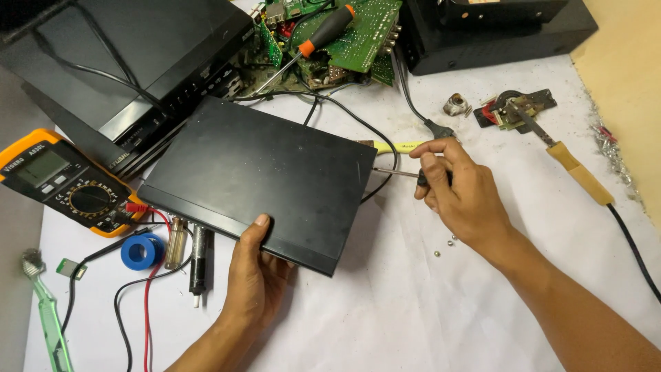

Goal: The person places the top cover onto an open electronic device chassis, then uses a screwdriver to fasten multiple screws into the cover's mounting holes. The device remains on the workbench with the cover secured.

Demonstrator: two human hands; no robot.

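A flat black electronics box [258,176] lies tilted on the white sheet in the middle of the head view. My left hand [256,275] grips its near edge, thumb on the lid. My right hand [458,193] holds a small black-handled screwdriver [406,174] sideways, its metal tip touching the box's right side. Two small loose screws [444,247] lie on the sheet just below my right hand.
An orange multimeter [65,182] with red and black leads sits at left, by a blue tape roll [141,251]. A soldering iron [575,165] lies at right. Green circuit boards [344,31], an orange-handled screwdriver [323,34] and other black boxes [138,55] crowd the back.
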